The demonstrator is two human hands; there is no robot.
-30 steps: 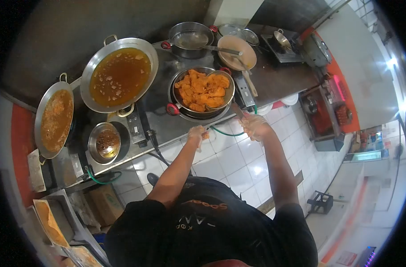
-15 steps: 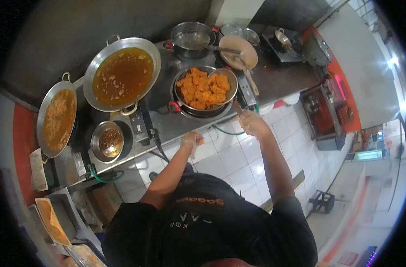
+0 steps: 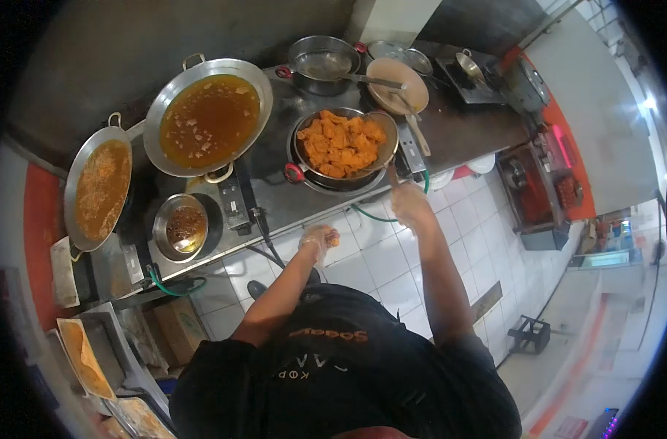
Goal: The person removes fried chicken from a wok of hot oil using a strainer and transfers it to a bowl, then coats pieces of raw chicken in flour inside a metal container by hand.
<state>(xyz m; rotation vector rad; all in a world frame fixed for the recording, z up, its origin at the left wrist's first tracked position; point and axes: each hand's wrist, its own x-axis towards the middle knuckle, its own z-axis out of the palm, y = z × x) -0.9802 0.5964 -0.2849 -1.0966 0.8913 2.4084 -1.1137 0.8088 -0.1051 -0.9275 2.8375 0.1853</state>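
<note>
My right hand [image 3: 414,208], in a clear glove, grips the handle [image 3: 392,174] of a round strainer [image 3: 387,150]. The strainer's bowl rests among orange-brown fried chicken pieces [image 3: 338,143], heaped in a red-handled metal pot [image 3: 304,173]. Part of the strainer is covered by the pieces. Below the counter's front edge hangs my left hand [image 3: 319,240], also gloved, with its fingers curled. Something orange shows at its fingertips, too small to name. It touches neither the pot nor the counter.
Two wide pans of brown oil, a large one [image 3: 209,121] and a narrower-looking one [image 3: 99,190], stand left. A small bowl [image 3: 180,228] sits nearer. Behind are another pot [image 3: 322,66] and a beige bowl [image 3: 398,86] with utensils. A hose [image 3: 377,218] runs below the counter edge.
The whole view has shifted slightly. The chicken looks more spread toward the left of the pot, and more of the strainer's bowl shows. My right hand still grips its handle; my left hand stays low.
</note>
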